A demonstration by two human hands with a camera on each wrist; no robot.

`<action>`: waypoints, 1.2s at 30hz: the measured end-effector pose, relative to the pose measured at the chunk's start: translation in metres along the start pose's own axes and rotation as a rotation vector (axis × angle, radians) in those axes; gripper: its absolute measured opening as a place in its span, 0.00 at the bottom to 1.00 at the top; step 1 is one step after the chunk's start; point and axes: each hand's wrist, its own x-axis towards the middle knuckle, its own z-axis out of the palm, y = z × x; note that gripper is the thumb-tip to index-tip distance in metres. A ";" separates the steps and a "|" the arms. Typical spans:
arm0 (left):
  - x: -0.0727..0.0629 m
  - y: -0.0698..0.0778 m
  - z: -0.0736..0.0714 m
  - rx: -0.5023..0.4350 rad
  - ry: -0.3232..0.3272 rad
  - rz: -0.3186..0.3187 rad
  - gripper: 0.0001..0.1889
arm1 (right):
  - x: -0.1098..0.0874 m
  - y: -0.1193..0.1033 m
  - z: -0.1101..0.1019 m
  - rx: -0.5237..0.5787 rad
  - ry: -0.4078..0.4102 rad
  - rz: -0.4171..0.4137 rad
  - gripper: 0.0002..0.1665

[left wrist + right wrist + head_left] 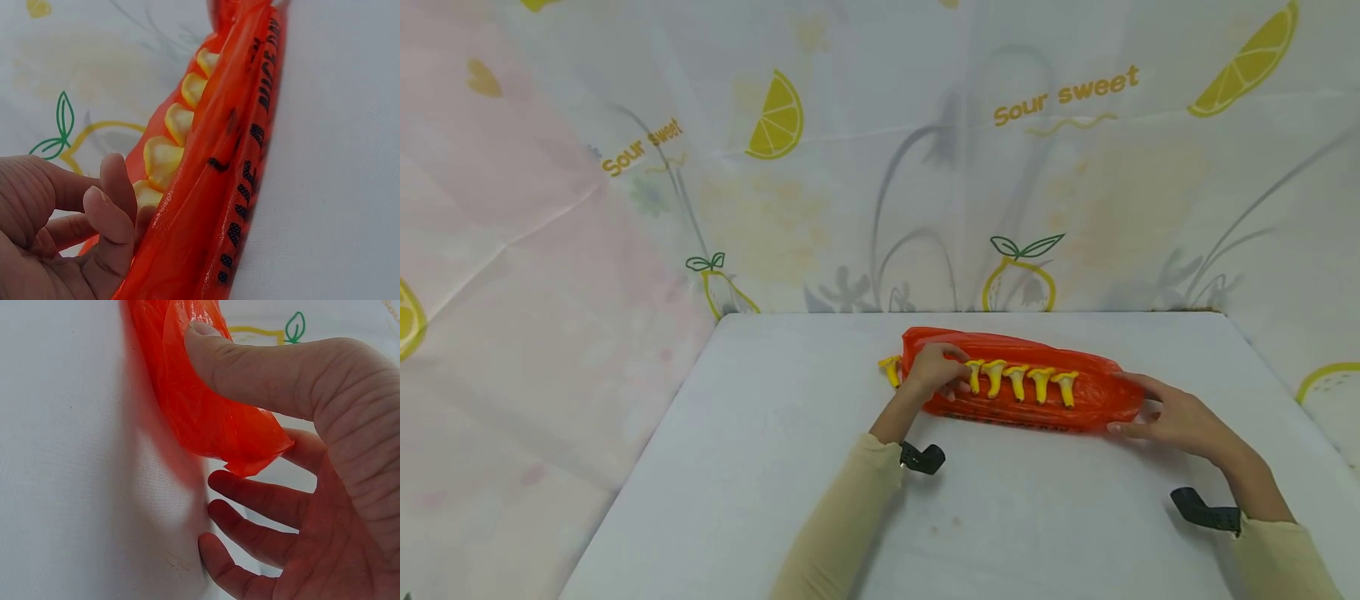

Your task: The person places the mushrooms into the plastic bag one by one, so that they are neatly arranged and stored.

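Observation:
A red plastic bag (pixel 1000 412) with black print lies lengthwise at the back of the white table. Several yellow toy mushrooms (pixel 1041 385) stand in a row along it, caps toward the back wall. My left hand (pixel 938 367) is at the row's left end, its curled fingers at the leftmost mushroom (pixel 149 194); the fingers hide part of that contact. With thumb and index finger, my right hand (pixel 1183 421) holds the bag's right end (pixel 231 434); the other fingers are spread below it. Another yellow mushroom (pixel 891 371) lies beside the bag's left end.
The white tabletop (pixel 760 467) extends in front and to both sides. Behind it hangs a pale sheet (pixel 850 208) printed with lemons and lettering. A black wrist camera (pixel 922 458) sits on the left wrist, another black camera mount (pixel 1204 510) on the right.

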 end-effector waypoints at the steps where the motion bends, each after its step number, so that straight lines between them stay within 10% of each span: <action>1: -0.001 0.001 0.000 0.003 -0.001 0.003 0.14 | 0.000 0.000 0.000 -0.001 -0.001 0.000 0.55; 36: -0.021 0.000 -0.067 -0.027 -0.052 0.164 0.20 | -0.002 0.000 -0.001 0.003 -0.004 -0.011 0.54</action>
